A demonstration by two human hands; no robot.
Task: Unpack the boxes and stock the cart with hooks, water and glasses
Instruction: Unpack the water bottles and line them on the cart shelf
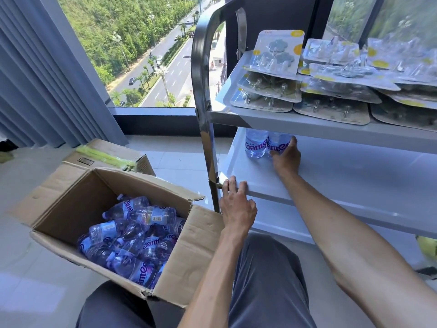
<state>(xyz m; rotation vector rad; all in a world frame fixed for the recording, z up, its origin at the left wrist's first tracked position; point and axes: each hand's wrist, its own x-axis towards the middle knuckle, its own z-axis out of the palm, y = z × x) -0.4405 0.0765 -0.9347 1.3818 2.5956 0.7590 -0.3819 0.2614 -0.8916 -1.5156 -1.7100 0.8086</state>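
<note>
A steel cart with white trays stands on the right. Its top tray (227, 95) is covered with several packs of hooks (331, 74). On the middle tray (343, 183), two water bottles stand upright at the back left corner. My right hand (286, 157) grips the right bottle (277, 144), beside the left bottle (256, 144). My left hand (236, 202) rests on the front left corner of the middle tray, fingers over its rim. An open cardboard box (71, 197) on the floor to the left holds several water bottles (132, 237) lying loose.
A second cardboard box (111, 157) sits behind the open one. The cart's steel post (208, 138) rises between the boxes and the trays. A lower tray (295, 230) shows beneath. Window and curtain stand behind. My knees are at the bottom.
</note>
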